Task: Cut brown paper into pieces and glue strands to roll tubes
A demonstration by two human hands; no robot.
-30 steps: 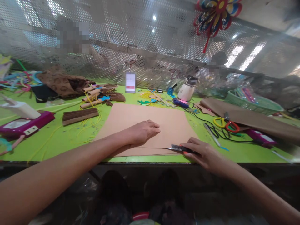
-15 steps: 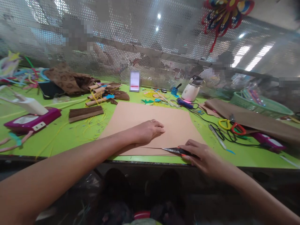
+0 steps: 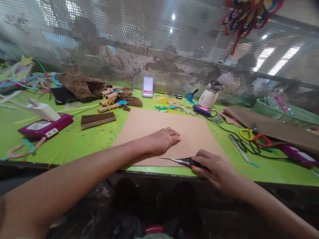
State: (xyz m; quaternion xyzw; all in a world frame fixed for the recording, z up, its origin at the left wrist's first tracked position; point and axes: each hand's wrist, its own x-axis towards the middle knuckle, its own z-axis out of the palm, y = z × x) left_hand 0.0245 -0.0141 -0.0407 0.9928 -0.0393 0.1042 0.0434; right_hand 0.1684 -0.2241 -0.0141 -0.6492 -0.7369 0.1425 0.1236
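A sheet of tan paper [image 3: 171, 122] lies at the front of the green table. My left hand [image 3: 165, 139] rests on it palm down, fingers stretched out, with nothing in its grip. To the right, my right hand [image 3: 211, 166] is closed around dark-handled scissors [image 3: 183, 161], whose metal blades point left along the paper's near part. A line crosses the sheet at the blades, with a narrow strip of paper [image 3: 154, 162] on the near side. The handles are mostly hidden by my fingers.
Behind the paper stand a phone [image 3: 148, 86] and a white jug [image 3: 210, 95]. A purple power strip [image 3: 46, 126] and pleated brown paper [image 3: 98, 120] lie left. On the right are a pen-like tool [image 3: 238, 147], yellow-and-red-handled scissors [image 3: 261, 140], cables and a green basket [image 3: 286, 113].
The whole view has shifted, so the table things appear farther right. The scissor blades look more closed together than before. My left hand stays on the paper.
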